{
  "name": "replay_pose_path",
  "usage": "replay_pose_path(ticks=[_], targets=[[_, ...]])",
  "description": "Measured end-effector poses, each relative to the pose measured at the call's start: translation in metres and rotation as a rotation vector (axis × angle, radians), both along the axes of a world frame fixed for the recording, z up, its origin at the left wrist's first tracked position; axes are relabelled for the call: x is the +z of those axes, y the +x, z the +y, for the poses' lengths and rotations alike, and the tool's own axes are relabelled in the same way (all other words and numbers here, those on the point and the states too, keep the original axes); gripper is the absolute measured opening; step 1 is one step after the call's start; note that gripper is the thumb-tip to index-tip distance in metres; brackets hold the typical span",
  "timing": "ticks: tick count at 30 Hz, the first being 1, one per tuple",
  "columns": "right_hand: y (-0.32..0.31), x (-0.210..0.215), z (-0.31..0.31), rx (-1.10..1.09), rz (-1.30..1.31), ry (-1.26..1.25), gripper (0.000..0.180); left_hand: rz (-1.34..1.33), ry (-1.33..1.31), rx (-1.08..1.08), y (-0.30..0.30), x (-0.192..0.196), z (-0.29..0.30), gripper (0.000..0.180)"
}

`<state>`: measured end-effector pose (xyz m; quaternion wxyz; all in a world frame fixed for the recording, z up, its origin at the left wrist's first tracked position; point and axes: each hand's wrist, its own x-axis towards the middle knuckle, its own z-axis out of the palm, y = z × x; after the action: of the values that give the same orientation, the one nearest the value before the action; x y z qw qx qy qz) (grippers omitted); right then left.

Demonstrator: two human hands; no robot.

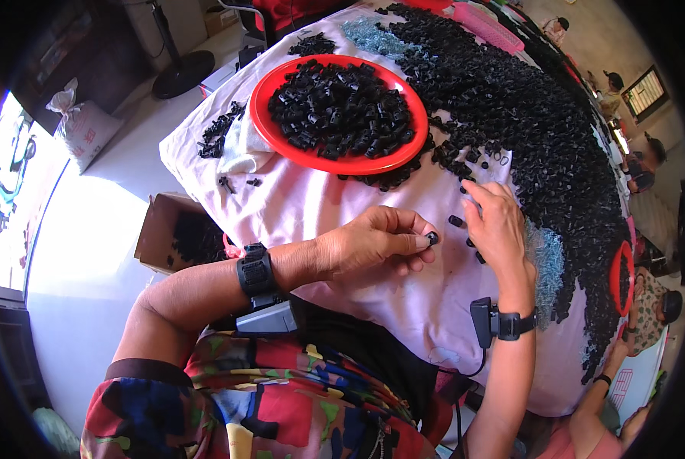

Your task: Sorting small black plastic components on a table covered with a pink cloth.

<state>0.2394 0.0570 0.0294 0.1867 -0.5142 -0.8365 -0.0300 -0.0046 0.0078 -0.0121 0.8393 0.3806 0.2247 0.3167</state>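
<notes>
Near the table's [319,206] closest edge, the person's left hand [404,241] pinches a small black piece [433,239] between thumb and fingers. The right hand [499,226] hangs partly open, thumb and forefinger parted, beside a loose black piece [456,221] on the cloth; I see nothing in its grasp. A red basin [342,164] full of similar pieces sits toward the table's left edge, and a heap of black parts [556,138] runs along the right. The held piece looks like light, stiff plastic, hardly fragile, perhaps smooth enough to slip or roll; its sides seem the surest place to grip.
</notes>
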Motion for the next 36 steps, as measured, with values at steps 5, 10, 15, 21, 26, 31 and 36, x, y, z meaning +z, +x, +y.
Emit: replay_pose_path(ticks=[5, 10, 15, 21, 26, 31, 36], targets=[[0.007, -0.008, 0.010, -0.014, 0.001, -0.015, 0.022, 0.018, 0.021, -0.031, -0.001, 0.001, 0.001, 0.018], [-0.002, -0.005, 0.009, 0.008, 0.031, -0.049, 0.014, 0.027, 0.050, -0.055, -0.001, 0.000, 0.000, 0.019], [0.002, -0.003, 0.001, 0.002, 0.049, -0.071, 0.011, 0.025, 0.069, -0.063, 0.002, -0.001, 0.000, 0.021], [-0.024, 0.023, -0.058, -0.004, 0.547, -0.247, 0.013, -0.025, 0.071, 0.003, 0.002, -0.008, -0.003, 0.022], [-0.034, 0.007, -0.084, 0.047, 0.672, -0.201, 0.012, 0.051, 0.131, 0.035, 0.005, -0.007, -0.006, 0.022], [-0.030, -0.004, -0.090, 0.030, 0.741, -0.211, 0.013, 0.054, 0.170, 0.028, 0.007, -0.007, -0.009, 0.020], [-0.036, 0.003, -0.099, 0.067, 0.621, -0.119, 0.017, 0.092, 0.184, 0.024, 0.007, -0.004, -0.010, 0.019]])
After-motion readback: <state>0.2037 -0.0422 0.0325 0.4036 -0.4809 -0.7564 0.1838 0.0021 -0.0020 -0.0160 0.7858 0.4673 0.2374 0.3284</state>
